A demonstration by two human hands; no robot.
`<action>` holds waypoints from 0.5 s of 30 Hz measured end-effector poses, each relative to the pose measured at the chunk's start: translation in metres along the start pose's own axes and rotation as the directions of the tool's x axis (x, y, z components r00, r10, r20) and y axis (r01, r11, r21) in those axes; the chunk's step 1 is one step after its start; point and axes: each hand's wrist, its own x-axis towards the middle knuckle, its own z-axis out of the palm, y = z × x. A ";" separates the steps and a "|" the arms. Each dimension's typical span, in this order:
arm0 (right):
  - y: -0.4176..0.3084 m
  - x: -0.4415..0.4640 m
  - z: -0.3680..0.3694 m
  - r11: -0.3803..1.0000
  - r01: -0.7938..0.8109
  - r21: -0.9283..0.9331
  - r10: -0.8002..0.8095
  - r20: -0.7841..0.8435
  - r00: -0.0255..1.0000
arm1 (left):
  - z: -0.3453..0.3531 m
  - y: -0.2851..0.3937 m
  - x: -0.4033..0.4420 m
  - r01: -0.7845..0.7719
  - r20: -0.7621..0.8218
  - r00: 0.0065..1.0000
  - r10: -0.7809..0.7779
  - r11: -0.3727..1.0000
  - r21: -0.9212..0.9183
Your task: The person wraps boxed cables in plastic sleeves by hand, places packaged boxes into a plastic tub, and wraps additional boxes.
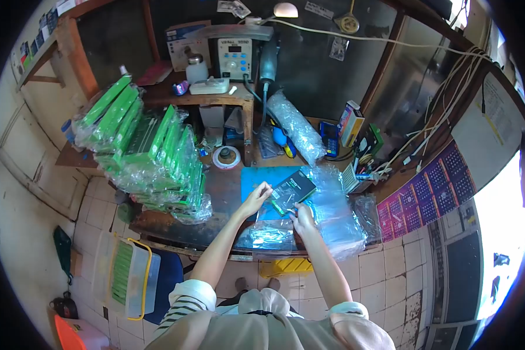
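A flat black box with green edges (294, 191) lies tilted over a blue mat (254, 178) on the workbench. At its lower edge, my right hand (303, 219) grips it between thumb and fingers. My left hand (256, 199) is closed in a pinch beside the box's left corner; what sits between those fingertips is too small to make out. Clear plastic sleeves (335, 213) are spread to the right of the box. More crumpled clear plastic (268, 234) lies at the bench's front edge, below my hands.
Stacked green boxes in clear plastic (151, 151) fill the bench's left side. A tape roll (226, 157) sits behind my left hand. Farther back are a bubble-wrap roll (297, 128) and a soldering station (235, 59). A pen holder (353, 179) stands right; a plastic bin (140, 280) is below left.
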 end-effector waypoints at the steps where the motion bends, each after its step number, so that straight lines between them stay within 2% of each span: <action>1: -0.002 0.002 0.004 1.000 0.001 0.003 -0.001 -0.007 1.000 | 0.001 -0.001 0.003 0.043 0.062 0.997 -0.046 0.998 0.043; 3: -0.003 0.006 0.010 0.997 -0.032 0.067 0.040 -0.124 0.992 | 0.002 -0.003 0.005 0.046 0.064 0.997 -0.047 0.999 0.024; 5: 0.001 0.013 0.011 0.997 -0.010 0.073 0.021 -0.151 0.988 | 0.002 -0.004 0.004 -0.004 0.009 1.000 0.004 0.998 -0.055; 8: -0.002 0.017 0.012 0.989 -0.026 0.144 0.036 -0.068 0.997 | 0.005 0.006 0.001 -0.045 0.014 0.999 0.046 0.995 -0.089; 11: -0.015 0.008 0.010 0.992 -0.127 0.017 0.126 0.055 0.991 | 0.000 0.011 -0.003 -0.057 0.009 0.998 0.058 0.996 -0.069; 13: -0.017 0.008 0.004 0.990 -0.137 -0.032 0.140 0.110 0.984 | -0.004 0.026 -0.009 -0.029 0.004 1.000 0.030 0.995 -0.092; 15: -0.018 0.004 0.007 0.998 -0.024 0.062 0.019 0.094 0.995 | -0.010 0.029 -0.010 -0.042 -0.047 0.998 0.035 0.989 -0.142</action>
